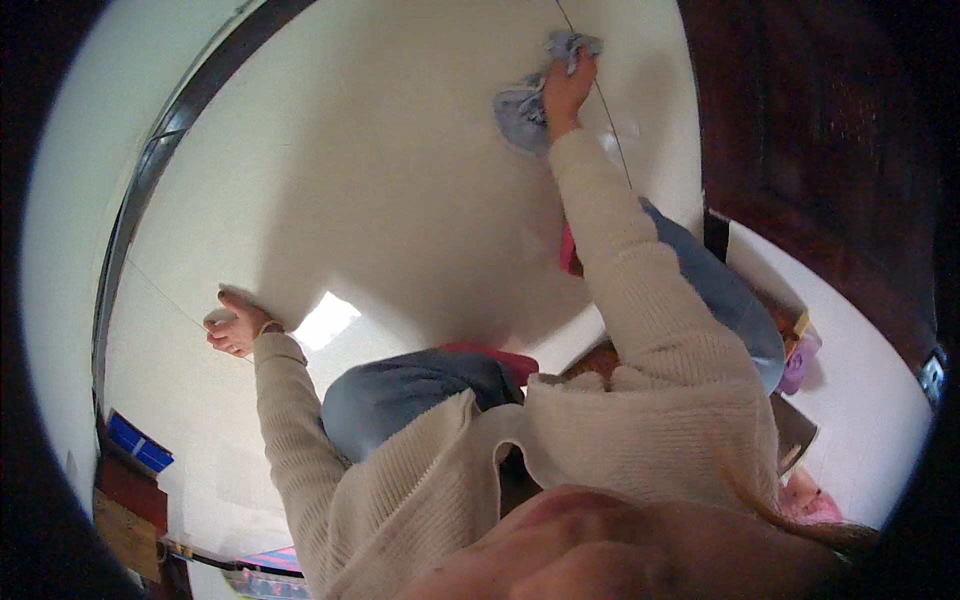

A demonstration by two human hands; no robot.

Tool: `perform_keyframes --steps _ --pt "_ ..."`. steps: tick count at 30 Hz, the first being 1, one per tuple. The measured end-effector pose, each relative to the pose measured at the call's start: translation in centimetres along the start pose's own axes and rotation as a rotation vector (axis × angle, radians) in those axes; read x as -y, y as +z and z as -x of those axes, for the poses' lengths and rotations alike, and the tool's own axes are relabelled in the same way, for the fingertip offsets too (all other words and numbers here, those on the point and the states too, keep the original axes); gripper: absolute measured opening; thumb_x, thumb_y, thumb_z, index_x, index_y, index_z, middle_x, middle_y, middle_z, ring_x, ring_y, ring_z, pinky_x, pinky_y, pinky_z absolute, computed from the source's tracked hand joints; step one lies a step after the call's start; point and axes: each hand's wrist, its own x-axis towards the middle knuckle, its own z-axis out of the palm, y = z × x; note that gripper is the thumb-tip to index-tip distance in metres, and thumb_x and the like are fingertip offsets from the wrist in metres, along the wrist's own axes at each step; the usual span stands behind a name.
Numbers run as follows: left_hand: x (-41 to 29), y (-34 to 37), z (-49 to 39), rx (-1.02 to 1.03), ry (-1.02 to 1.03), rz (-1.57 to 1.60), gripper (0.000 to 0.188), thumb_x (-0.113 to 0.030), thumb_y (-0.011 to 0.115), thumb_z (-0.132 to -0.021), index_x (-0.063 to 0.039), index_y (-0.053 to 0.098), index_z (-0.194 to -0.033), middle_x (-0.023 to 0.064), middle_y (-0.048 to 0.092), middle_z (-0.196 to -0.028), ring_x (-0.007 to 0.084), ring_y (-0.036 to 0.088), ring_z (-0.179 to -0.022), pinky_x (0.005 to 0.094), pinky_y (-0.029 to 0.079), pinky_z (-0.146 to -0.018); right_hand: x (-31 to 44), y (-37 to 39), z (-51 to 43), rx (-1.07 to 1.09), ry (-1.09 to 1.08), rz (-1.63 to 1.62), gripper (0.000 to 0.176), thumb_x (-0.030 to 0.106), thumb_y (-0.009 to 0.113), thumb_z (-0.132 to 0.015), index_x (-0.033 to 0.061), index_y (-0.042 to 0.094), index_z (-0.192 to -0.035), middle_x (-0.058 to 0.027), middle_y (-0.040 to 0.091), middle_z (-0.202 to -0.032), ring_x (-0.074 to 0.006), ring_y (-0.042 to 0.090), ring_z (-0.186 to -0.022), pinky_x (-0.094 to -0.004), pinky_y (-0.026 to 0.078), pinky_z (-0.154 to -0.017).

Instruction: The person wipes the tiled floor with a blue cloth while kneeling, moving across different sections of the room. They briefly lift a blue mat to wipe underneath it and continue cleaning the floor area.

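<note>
My right hand (568, 86) presses on a crumpled grey-blue cloth (521, 116) against the pale, glossy floor (420, 165), near a thin dark joint line. Part of the cloth bunches up beyond my fingers and part spreads to their left. Off to the left, my left hand (236, 326) rests on the floor with the thumb apart from the fingers and a thin band at the wrist. Whether something small and pale lies under that hand, I cannot tell. My knees in blue jeans are bent between and beside my arms.
A dark wooden door or panel (817, 112) stands at the right. Dark skirting (120, 225) curves along the left wall. A blue box (140, 441) sits at the lower left, near a reddish-brown piece of furniture (131, 484). Purple and pink items lie at the lower right.
</note>
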Motion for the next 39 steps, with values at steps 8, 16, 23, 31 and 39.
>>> perform_keyframes --steps 8,16,23,31,39 --pt "-0.8 -0.4 0.0 0.023 -0.026 0.042 0.092 -0.073 0.043 -0.082 -0.008 0.027 -0.145 0.0209 0.018 -0.152 0.0347 0.01 -0.143 0.0533 0.015 -0.112 6.4 16.8 -8.2 0.076 -0.353 0.249 0.041 0.019 0.064 -0.077 0.0012 0.062 -0.115 -0.0212 0.051 -0.131 -0.0403 0.045 -0.122 -0.0436 0.037 -0.104" --pt "0.1 0.4 -0.5 -0.007 -0.011 0.012 0.091 -0.074 0.043 -0.083 -0.007 0.029 -0.144 0.02 0.021 -0.151 0.0362 0.016 -0.142 0.054 0.018 -0.111 15.1 20.0 3.2 0.136 -0.632 0.093 0.037 0.016 0.065 -0.074 0.0055 0.067 -0.109 -0.0193 0.055 -0.127 -0.0369 0.048 -0.12 -0.0428 0.04 -0.101" --pt "0.0 0.3 -0.5 0.011 -0.003 0.003 0.093 -0.073 0.044 -0.082 -0.007 0.027 -0.145 0.0206 0.019 -0.152 0.0366 0.013 -0.142 0.0539 0.016 -0.112 24.0 16.9 16.3 0.519 -0.943 -0.354 0.033 0.007 0.062 -0.069 0.0074 0.071 -0.101 -0.0132 0.061 -0.114 -0.0345 0.054 -0.111 -0.0442 0.044 -0.098" --pt "-0.3 -0.6 0.1 0.026 0.013 0.06 0.089 -0.069 0.048 -0.082 -0.009 0.027 -0.144 0.0217 0.017 -0.153 0.0372 0.01 -0.143 0.0552 0.013 -0.112 29.5 13.2 23.9 1.222 0.017 -1.025 0.027 0.005 0.062 -0.079 0.006 0.07 -0.104 -0.009 0.06 -0.123 -0.0222 0.061 -0.102 -0.0354 0.049 -0.09" --pt "-0.1 -0.4 0.1 -0.004 0.023 0.053 0.085 -0.065 0.052 -0.083 -0.011 0.029 -0.143 0.022 0.019 -0.152 0.0367 0.01 -0.143 0.0534 0.012 -0.113 19.7 4.3 12.7 1.084 1.025 -1.137 0.043 0.032 0.061 -0.082 0.0085 0.056 -0.118 -0.0087 0.065 -0.109 -0.0212 0.061 -0.1 -0.0346 0.048 -0.085"
